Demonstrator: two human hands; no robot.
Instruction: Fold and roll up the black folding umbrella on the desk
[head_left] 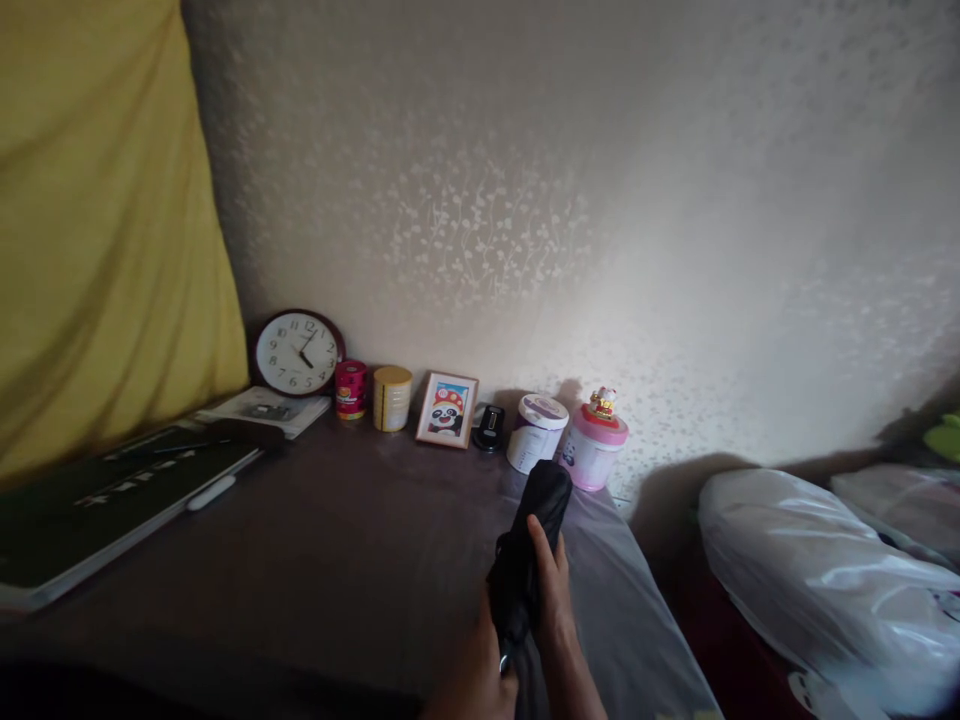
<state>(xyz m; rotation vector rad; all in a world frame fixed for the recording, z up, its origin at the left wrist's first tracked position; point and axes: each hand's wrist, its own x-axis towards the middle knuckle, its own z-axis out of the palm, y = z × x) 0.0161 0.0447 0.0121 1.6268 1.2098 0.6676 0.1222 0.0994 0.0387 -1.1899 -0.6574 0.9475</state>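
A folded black umbrella is held up over the table's right part, tilted with its upper end leaning right and away from me. My left hand is closed around its lower end, where a small shiny bit shows beside the fingers. Higher up, my right hand grips the umbrella from the right side, thumb lying along the black cloth. Just beyond the upper end stand a white tub with a purple-marked lid and a pink-lidded tub. The left fingers are partly hidden and blurred.
Along the wall stand a round clock, a red can, a yellow-lidded can, a framed panda picture and a small black object. A large dark green book lies left. White plastic bags sit right of the table.
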